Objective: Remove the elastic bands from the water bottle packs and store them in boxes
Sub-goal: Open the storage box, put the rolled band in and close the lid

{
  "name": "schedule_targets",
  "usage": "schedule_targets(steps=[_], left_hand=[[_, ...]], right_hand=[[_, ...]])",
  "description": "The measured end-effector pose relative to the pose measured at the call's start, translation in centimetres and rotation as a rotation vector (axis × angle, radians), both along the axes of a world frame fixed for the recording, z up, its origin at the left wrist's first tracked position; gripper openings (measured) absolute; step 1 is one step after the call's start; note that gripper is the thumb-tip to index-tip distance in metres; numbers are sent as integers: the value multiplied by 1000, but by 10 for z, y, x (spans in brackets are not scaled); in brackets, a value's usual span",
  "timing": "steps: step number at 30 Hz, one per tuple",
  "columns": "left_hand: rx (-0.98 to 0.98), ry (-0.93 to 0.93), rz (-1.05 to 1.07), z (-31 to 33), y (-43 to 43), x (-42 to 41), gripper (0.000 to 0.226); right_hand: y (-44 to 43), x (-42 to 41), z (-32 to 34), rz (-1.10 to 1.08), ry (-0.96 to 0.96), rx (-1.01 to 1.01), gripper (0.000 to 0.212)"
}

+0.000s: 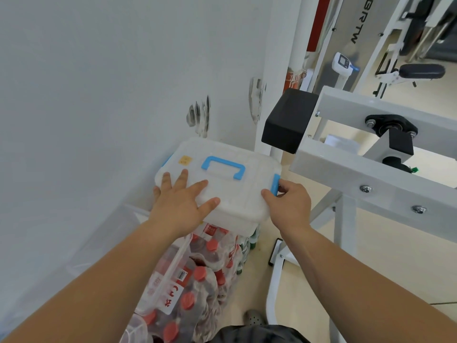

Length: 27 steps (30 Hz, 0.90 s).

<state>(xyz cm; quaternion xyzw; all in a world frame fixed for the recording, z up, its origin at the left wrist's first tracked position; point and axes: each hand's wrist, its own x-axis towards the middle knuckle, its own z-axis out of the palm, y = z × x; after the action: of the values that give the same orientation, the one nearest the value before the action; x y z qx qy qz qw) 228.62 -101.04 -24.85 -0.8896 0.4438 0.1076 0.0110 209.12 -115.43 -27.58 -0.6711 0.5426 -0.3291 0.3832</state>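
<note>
Box [237,184]: rectangular, rounded corners, translucent white plastic with a frosted, lightly pebbled lid; it lies in the centre of the frame, lid on, resting on top of the packs [197,280]. A blue U-shaped handle [222,167] lies flat on the lid, beside a small yellow sticker [185,160]. Left hand [183,201]: palm down on the lid's near left corner, fingers straight and spread, thumb splayed towards the centre. Right hand [289,201]: at the box's right end, thumb laid on the lid edge and fingers curled round the blue latch [275,184]. A second latch [166,160] shows only partly at the far left end. Packs: bottles with ribbed red caps [199,273], bundled in crinkled clear film with red-and-white labels, stacked from centre to lower centre. The bands cannot be made out. Wall [99,95]: smooth, white, filling the left half, with dark scuffs [199,115] above the box. Floor [383,256]: smooth, pale beige, at right. Frame [371,174]: white-painted square steel tube with bolts, crossing the right of the picture, carrying a black block-shaped pad [289,122] just above the box's far right corner. Further exercise equipment stands at upper right.
</note>
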Motion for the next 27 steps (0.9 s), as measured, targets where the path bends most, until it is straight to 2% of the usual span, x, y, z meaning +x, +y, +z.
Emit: schedule_targets(steps=[4, 6, 9, 12, 15, 19, 23, 27], left_hand=[[-20, 1, -6, -2, -1, 1, 92], [-32, 1, -6, -1, -2, 3, 93], [-77, -16, -13, 2, 1, 4, 96], [-170, -13, 10, 4, 8, 3, 94], [-298, 5, 73, 9, 15, 12, 79], [-450, 73, 187, 16, 19, 37, 62], [-498, 247, 298, 20, 9, 61, 59], [-468, 435, 400, 18, -2, 76, 67]], right_hand=[[-1, 3, 1, 28, 86, 4, 31], [3, 3, 3, 75, 186, -31, 41], [11, 11, 13, 215, 458, -220, 75], [14, 36, 26, 472, 649, -382, 75], [13, 66, 32, 722, 696, -357, 71], [11, 98, 32, 888, 752, -388, 67], [18, 106, 22, 1006, 800, -364, 65], [20, 96, 18, 980, 778, -318, 77]])
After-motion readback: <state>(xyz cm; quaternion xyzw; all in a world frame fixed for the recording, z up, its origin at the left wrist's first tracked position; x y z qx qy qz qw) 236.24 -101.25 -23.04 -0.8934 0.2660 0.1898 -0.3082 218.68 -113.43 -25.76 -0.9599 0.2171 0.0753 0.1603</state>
